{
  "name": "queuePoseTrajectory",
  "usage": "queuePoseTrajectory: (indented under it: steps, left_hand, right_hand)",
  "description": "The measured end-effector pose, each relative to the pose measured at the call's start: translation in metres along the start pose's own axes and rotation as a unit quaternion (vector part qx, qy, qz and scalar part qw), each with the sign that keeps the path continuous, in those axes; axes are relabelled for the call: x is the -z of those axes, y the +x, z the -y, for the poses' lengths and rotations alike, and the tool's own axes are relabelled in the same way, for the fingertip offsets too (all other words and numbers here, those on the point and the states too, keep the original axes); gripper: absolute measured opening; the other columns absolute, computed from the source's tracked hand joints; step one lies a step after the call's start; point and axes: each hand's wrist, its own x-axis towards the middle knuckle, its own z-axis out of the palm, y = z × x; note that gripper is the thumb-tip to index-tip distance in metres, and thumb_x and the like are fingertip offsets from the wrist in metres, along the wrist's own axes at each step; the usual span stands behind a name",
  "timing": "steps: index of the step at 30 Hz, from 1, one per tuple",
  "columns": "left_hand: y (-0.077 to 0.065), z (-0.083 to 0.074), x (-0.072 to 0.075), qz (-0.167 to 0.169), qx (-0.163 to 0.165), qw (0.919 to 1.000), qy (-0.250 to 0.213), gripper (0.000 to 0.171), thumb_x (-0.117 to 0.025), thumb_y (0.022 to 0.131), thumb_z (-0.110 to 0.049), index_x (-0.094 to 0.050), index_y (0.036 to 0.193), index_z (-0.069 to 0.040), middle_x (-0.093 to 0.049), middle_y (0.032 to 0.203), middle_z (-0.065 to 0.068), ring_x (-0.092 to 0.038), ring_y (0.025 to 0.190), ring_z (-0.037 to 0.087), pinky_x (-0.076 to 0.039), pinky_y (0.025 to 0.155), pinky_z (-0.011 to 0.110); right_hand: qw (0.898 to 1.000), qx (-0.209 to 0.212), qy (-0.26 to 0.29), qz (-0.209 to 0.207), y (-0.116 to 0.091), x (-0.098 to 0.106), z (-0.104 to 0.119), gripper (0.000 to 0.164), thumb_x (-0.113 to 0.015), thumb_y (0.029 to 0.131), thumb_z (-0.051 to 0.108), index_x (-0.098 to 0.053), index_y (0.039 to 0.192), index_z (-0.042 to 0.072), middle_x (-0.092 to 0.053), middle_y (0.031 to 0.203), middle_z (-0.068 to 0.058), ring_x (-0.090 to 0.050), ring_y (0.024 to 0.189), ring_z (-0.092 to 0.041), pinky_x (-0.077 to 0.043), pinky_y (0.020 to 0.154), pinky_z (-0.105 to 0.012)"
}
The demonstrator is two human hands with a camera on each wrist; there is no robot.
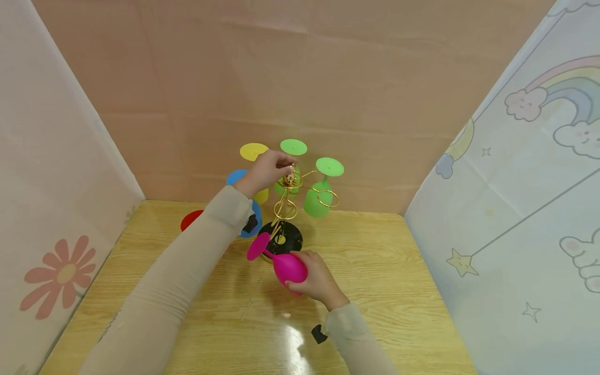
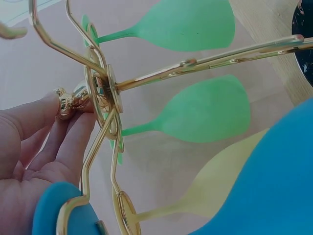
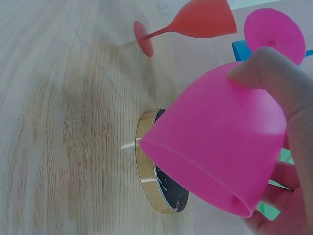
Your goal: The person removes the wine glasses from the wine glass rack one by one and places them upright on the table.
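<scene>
Six plastic goblets are showing around one gold wire rack (image 2: 159,74): two green, one yellow, one blue, one pink and one red. The first green goblet (image 1: 317,202) is hanging upside down to the right of the rack and the second green goblet (image 1: 294,147) is hanging behind it, while the yellow goblet (image 1: 254,151) is hanging at its back left and the blue goblet (image 2: 274,181) at its left, partly covered by the left sleeve (image 1: 187,265) in the head view. The red goblet (image 3: 205,19) is standing upright to the left of the rack. The left hand (image 1: 267,169) is reaching to the rack's top, thumb and fingers clamping on its gold knob (image 2: 67,104). The right hand (image 1: 316,278) is gripping the bowl of the pink goblet (image 1: 288,268) just in front of the rack, thumb on one side and fingers parted on the other; the goblet is tilting, its mouth facing down and its foot pointing up toward the rack. The rack's round black base (image 1: 291,237) is resting on a wood-grain table (image 1: 384,291), which is catching a bright glare in front of it. A tan backdrop (image 1: 328,78) is rising behind the rack; a panel with a pink flower (image 1: 61,276) is standing to its left, and one with a rainbow (image 1: 576,83), clouds and stars to its right.
</scene>
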Motion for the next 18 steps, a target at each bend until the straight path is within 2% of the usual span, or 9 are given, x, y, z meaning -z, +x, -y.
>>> queuePoseTrajectory:
  steps: [4,11,18]
  left_hand:
    - [-0.001,-0.0005,-0.0008,-0.001,-0.002,0.9999,0.014,0.036,-0.059,0.103,-0.007,-0.061,0.138,-0.001,-0.063,0.135,0.016,-0.058,0.124,0.03,-0.051,0.098,0.031]
    - [-0.0013,0.0004,-0.002,-0.002,-0.003,0.9996,0.028,0.036,-0.059,0.103,-0.007,-0.06,0.138,-0.001,-0.062,0.136,0.016,-0.058,0.124,0.03,-0.051,0.098,0.031]
    - [-0.002,-0.0008,-0.0051,-0.002,-0.003,0.9991,0.042,0.036,-0.057,0.103,-0.007,-0.059,0.139,0.0,-0.061,0.137,0.017,-0.057,0.126,0.031,-0.049,0.1,0.032]
  right_hand:
    - [0.999,0.021,-0.046,0.0,0.0006,-0.0006,0.0004,0.071,-0.083,0.072,0.034,-0.062,0.136,0.011,-0.063,0.126,-0.008,-0.057,0.112,-0.025,-0.057,0.082,-0.042]
    - [0.994,0.058,-0.09,0.0,-0.0002,0.0019,0.0013,0.074,-0.084,0.07,0.035,-0.062,0.136,0.009,-0.062,0.126,-0.012,-0.056,0.113,-0.029,-0.054,0.086,-0.046]
    - [0.982,0.107,-0.156,-0.017,0.0012,0.0074,0.0036,0.075,-0.086,0.067,0.034,-0.064,0.134,0.008,-0.063,0.121,-0.012,-0.056,0.11,-0.031,-0.047,0.093,-0.049]
